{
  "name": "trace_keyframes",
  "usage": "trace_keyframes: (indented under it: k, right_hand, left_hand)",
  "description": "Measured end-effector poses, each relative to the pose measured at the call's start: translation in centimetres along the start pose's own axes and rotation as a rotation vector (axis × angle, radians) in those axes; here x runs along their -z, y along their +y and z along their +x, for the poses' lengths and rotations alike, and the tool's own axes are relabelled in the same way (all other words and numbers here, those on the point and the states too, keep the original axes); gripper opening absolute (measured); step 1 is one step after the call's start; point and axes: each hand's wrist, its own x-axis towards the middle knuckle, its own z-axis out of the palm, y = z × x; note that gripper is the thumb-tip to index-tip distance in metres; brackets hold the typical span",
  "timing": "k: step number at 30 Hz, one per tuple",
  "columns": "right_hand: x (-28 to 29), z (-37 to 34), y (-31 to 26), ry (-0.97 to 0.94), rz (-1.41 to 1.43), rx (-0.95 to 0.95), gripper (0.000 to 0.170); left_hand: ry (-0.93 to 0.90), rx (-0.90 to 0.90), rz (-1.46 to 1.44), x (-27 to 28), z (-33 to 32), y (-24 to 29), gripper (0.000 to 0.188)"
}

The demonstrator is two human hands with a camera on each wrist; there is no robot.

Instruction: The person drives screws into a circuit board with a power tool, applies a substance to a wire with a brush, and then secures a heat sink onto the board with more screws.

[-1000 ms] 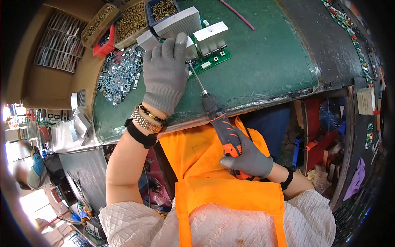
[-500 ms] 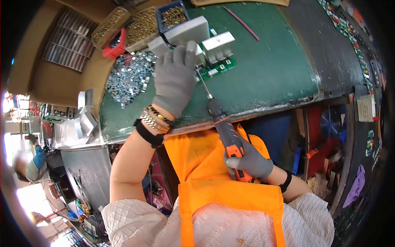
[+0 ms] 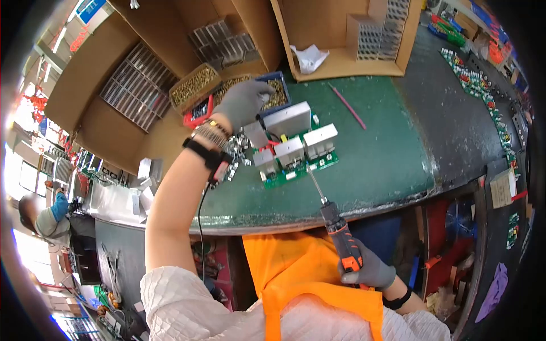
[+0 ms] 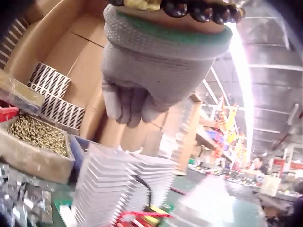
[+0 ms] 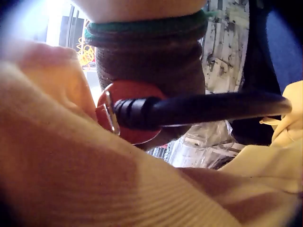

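My gloved left hand [image 3: 244, 103] is over a blue bin [image 3: 280, 108] of small brass-coloured screws. In the left wrist view its fingers [image 4: 125, 106] hang loosely bent, with nothing seen between them. My gloved right hand [image 3: 372, 270] grips an electric screwdriver [image 3: 343, 241] low at the table's front edge. Its long bit [image 3: 316, 184] points up to the front edge of a green circuit board [image 3: 290, 175]. Several silver heat sinks [image 3: 290, 152] stand on that board, the largest [image 3: 289, 118] at the back. In the right wrist view, a black cable [image 5: 213, 111] leaves the tool's orange end [image 5: 137, 94].
Metal clips [image 3: 236, 153] lie in a heap left of the board. More screw bins [image 3: 196, 88] and a red bin [image 3: 199, 113] stand behind. Cardboard boxes [image 3: 341, 67] with finned heat sinks line the back. A pink rod [image 3: 348, 107] lies on the green mat [image 3: 387, 153].
My left hand has left the heat sinks and moved back to the blue screw bin. The right hand still holds the screwdriver near the board. The head view has tilted up, showing more boxes.
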Motion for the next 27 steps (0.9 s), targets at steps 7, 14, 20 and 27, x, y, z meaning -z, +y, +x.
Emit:
trace_keyframes:
  k: [7, 14, 20, 27]
  right_hand:
    - [2.3, 2.0, -1.2, 0.054, -0.223, 0.198, 0.090]
    - [7.2, 7.9, -6.1, 0.407, -0.512, 0.388, 0.079]
    - [7.5, 8.2, -7.1, 0.294, -0.275, 0.452, 0.089]
    - [6.3, 6.9, -8.3, 0.208, -0.133, 0.406, 0.083]
  left_hand:
    - [-0.421, 0.037, 0.086, -5.2, 5.3, -4.5, 0.032]
    - [-0.406, 0.060, 0.111, -6.5, 5.6, -5.6, 0.026]
    - [-0.335, 0.071, 0.153, -5.3, 4.3, -3.4, 0.020]
    - [-0.194, 0.171, 0.163, -3.6, 4.4, -2.3, 0.016]
